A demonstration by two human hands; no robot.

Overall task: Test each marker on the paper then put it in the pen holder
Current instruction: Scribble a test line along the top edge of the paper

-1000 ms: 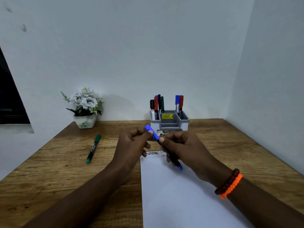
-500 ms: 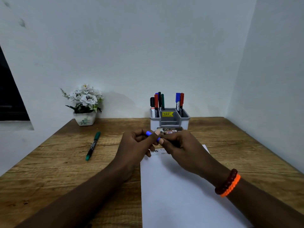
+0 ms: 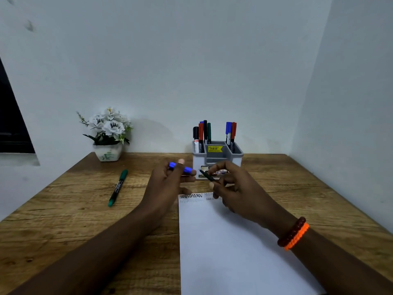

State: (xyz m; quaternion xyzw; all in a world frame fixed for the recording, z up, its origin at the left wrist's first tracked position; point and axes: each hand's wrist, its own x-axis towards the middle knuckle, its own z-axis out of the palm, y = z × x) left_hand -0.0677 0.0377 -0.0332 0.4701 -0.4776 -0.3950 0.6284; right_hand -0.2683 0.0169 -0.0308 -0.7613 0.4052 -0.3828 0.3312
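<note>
Lying left of hands: green marker [image 3: 118, 187], flowerpot [image 3: 108, 153].

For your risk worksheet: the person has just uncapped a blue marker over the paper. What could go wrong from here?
1. The bare tip of the marker in the right hand might smear the fingers.
2. The blue cap, pinched in the left hand, could slip and roll off the table.

Uncapped marker [image 3: 207, 176] (blue cap [image 3: 183, 168] apart) above scribbled paper [image 3: 234, 241]
</note>
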